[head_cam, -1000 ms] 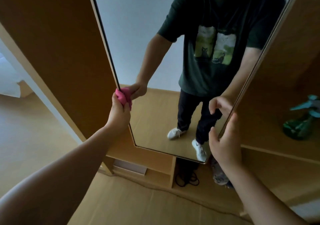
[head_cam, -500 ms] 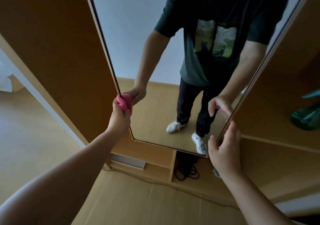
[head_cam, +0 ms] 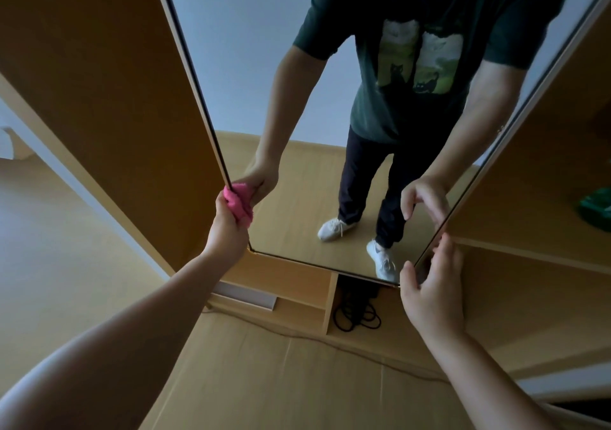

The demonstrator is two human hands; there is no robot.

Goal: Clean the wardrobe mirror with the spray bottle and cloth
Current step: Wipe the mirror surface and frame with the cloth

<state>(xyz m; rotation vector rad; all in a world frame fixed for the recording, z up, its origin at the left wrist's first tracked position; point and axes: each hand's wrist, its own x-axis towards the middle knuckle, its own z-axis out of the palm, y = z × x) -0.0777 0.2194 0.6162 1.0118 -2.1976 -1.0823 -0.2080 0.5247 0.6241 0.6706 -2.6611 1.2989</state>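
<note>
— So, where's the cloth (head_cam: pixel 239 203)?
— Bunched in the fingers of the left hand (head_cam: pixel 228 231), against the left edge of the mirror (head_cam: pixel 251 65).
— The right hand (head_cam: pixel 433 294)?
— Its fingers curl round the mirror's lower right edge; the spray bottle (head_cam: pixel 596 209) sits on the shelf (head_cam: pixel 535 204) beyond.

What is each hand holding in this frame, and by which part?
The left hand grips a bunched pink cloth against the left edge of the mirror. The right hand grips the mirror's right edge near its bottom corner.
</note>
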